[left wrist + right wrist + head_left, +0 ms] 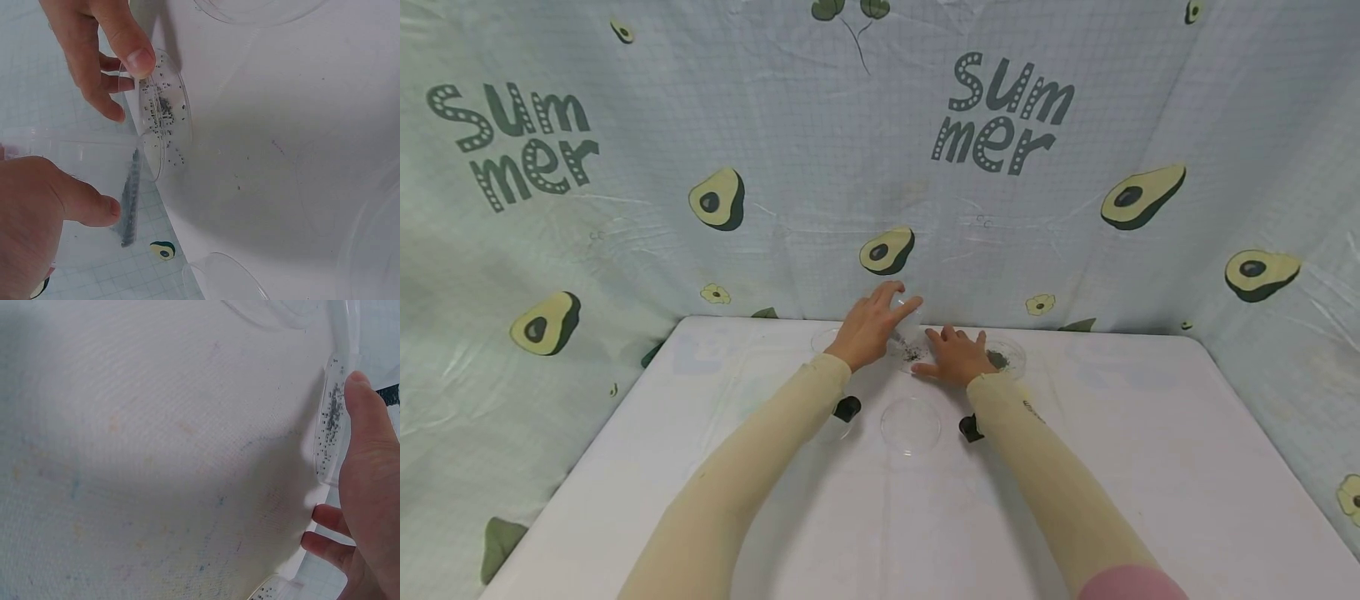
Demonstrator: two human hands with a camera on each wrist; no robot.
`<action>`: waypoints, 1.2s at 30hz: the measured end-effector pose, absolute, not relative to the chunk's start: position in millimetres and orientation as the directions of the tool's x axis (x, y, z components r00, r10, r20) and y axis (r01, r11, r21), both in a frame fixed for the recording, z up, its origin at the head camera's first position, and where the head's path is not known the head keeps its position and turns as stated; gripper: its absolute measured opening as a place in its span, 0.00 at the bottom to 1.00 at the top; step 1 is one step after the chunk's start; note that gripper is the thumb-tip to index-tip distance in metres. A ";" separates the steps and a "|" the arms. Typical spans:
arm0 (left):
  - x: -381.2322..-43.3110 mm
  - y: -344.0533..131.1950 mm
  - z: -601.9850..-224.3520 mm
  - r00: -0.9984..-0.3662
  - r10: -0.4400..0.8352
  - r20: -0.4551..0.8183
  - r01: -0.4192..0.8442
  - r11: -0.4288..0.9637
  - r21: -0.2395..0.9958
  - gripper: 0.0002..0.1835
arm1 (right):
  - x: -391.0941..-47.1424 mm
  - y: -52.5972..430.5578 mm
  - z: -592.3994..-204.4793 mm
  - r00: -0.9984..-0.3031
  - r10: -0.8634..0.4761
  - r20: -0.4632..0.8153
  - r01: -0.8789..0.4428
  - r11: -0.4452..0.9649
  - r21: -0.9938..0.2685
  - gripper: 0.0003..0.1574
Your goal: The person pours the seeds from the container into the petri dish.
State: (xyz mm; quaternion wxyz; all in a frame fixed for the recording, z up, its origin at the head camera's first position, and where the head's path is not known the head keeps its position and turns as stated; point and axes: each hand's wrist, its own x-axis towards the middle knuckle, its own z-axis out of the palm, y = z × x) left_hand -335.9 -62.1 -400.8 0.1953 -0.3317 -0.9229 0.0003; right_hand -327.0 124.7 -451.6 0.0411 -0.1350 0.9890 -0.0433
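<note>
My left hand [868, 327] grips a clear plastic container [87, 147], tilted, with small dark pieces [129, 212] gathered at its lower side. Below its mouth lies a clear shallow dish [178, 103] scattered with similar dark bits. Beside that dish is my right hand [958, 357], fingers spread and thumb extended. In the left wrist view its thumb [140, 61] rests at the dish's rim, other fingers being on the far side. The right wrist view also shows this thumb [362, 400] against the dish [326, 447]. Whether every finger touches it is hidden.
Another clear dish [1018, 357] with dark contents stands right of my right hand. A clear round dish [910, 427] lies nearer on the white table [910, 525]. More clear dishes sit on the left, one [822, 337] near the back edge. A patterned curtain [805, 167] hangs behind.
</note>
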 end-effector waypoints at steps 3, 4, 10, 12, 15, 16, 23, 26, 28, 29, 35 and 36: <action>-336.1 -62.0 -400.0 -0.706 0.614 0.354 0.611 0.780 -0.135 0.42 | -327.4 124.9 -450.9 -0.959 -0.275 -0.066 -0.269 0.959 -0.094 0.55; -336.2 -62.0 -399.9 -0.705 0.614 0.354 0.611 0.780 -0.136 0.42 | -327.6 124.9 -450.5 -0.959 -0.275 -0.067 -0.269 0.959 -0.094 0.55; -337.9 -61.5 -400.4 -0.686 0.625 0.372 0.618 0.771 -0.157 0.40 | -328.9 125.1 -449.2 -0.959 -0.276 -0.071 -0.269 0.959 -0.094 0.55; -337.9 -61.4 -400.2 -0.681 0.629 0.375 0.621 0.767 -0.161 0.40 | -329.3 125.0 -449.9 -0.958 -0.279 -0.068 -0.273 0.958 -0.090 0.55; -337.1 -61.5 -399.5 -0.681 0.632 0.370 0.623 0.766 -0.160 0.39 | -330.1 124.7 -451.7 -0.957 -0.282 -0.066 -0.276 0.957 -0.086 0.55; -336.9 -61.6 -399.3 -0.682 0.631 0.369 0.624 0.766 -0.157 0.39 | -330.2 124.6 -452.0 -0.957 -0.281 -0.066 -0.275 0.957 -0.086 0.55; -337.3 -62.3 -398.7 -0.699 0.620 0.355 0.611 0.777 -0.154 0.40 | -331.1 124.6 -452.2 -0.958 -0.277 -0.068 -0.271 0.959 -0.087 0.55; -337.3 -63.5 -399.1 -0.707 0.611 0.356 0.600 0.785 -0.155 0.41 | -329.4 124.4 -450.6 -0.958 -0.276 -0.071 -0.270 0.959 -0.088 0.55; -337.0 -64.6 -399.4 -0.714 0.602 0.358 0.594 0.791 -0.146 0.42 | -327.8 124.3 -449.2 -0.958 -0.278 -0.072 -0.271 0.958 -0.089 0.54; -336.8 -65.1 -399.6 -0.718 0.596 0.359 0.591 0.795 -0.139 0.42 | -327.0 124.2 -448.3 -0.958 -0.277 -0.074 -0.270 0.958 -0.092 0.54; -335.1 -68.1 -399.8 -0.746 0.563 0.355 0.571 0.816 -0.093 0.42 | -326.7 125.3 -446.4 -0.955 -0.284 -0.083 -0.275 0.956 -0.104 0.54; -334.9 -68.5 -399.8 -0.749 0.559 0.355 0.568 0.818 -0.088 0.42 | -327.1 125.6 -446.5 -0.955 -0.283 -0.087 -0.274 0.956 -0.103 0.55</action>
